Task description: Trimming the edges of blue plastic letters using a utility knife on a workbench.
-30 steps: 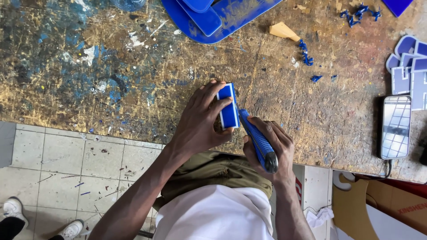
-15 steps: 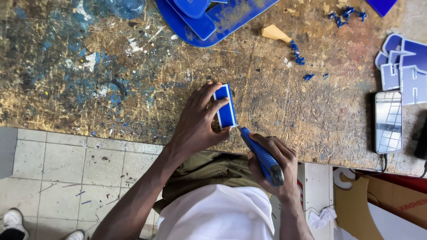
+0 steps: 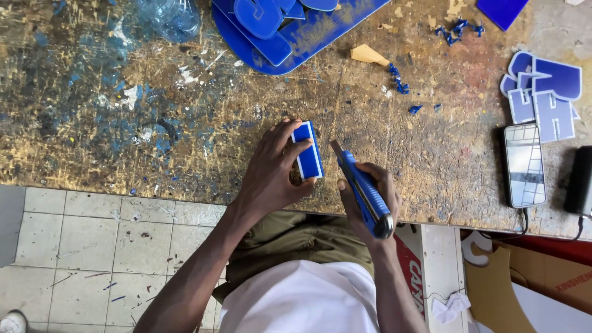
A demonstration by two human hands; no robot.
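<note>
Hands [image 3: 271, 169] around blue block [image 3: 308, 150], knife [image 3: 364, 191] alongside

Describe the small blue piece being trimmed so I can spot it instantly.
On the paint-stained workbench, look near its front edge, where the left hand pinches a small blue block. Unlike the blue cut-out letters at far right, it is a plain white-edged rectangle.

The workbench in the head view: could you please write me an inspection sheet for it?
Surface: worn wooden workbench, stained with blue paint.
Job's things: left hand holds a small blue block with white edges; right hand grips a blue utility knife, blade just beside the block.
Clutter: blue cut-out letters, large blue panel, blue shavings, plastic bottle, phone.
Hands: both closed on their items.
Cables: one from the phone.
Surroundings: tiled floor, cardboard.
</note>
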